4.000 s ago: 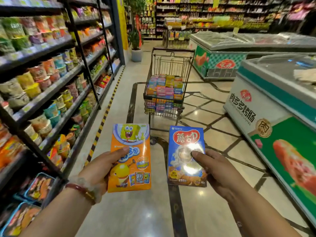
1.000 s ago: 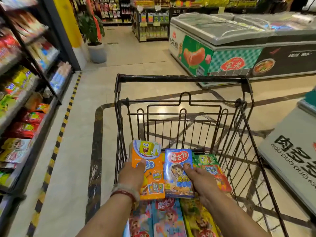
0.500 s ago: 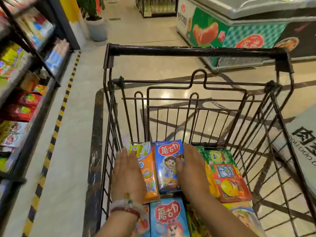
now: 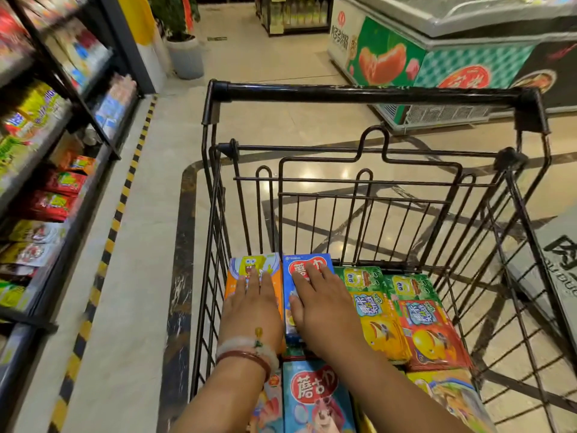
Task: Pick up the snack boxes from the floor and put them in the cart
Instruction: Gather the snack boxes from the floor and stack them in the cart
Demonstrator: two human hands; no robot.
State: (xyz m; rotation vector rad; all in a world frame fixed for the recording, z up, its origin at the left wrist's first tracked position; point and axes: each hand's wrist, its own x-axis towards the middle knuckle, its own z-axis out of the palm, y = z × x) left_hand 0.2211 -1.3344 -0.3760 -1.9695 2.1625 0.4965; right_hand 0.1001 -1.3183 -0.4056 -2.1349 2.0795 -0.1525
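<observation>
While both hands lie flat inside the black wire shopping cart (image 4: 371, 92), the two snack boxes sit side by side at the lower centre of the frame, against the basket's far wire panel. The left hand (image 4: 251, 307), with pale and reddish bangles on its wrist, rests palm-down with straight fingers on the orange cardboard box with a yellow cartoon sponge figure (image 4: 249, 268), gripping nothing. Just to its right, touching along the edge, lies the blue cardboard box with a red oval label (image 4: 307, 264), and the right hand (image 4: 323, 310) presses on it the same way, fingers extended and spread, thumb toward the orange box. Further right in the basket lie green, yellow and red flat snack packets (image 4: 406, 310), overlapping one another, and another blue box with the red oval label (image 4: 315, 398) sits at the bottom centre, below the hands. Store shelves with coloured packets (image 4: 46, 189) run down the left of the frame, a chest freezer with an orange-fruit picture (image 4: 437, 51) fills the upper right, and a potted plant in a pale pot (image 4: 184, 42) stands at upper centre-left.
</observation>
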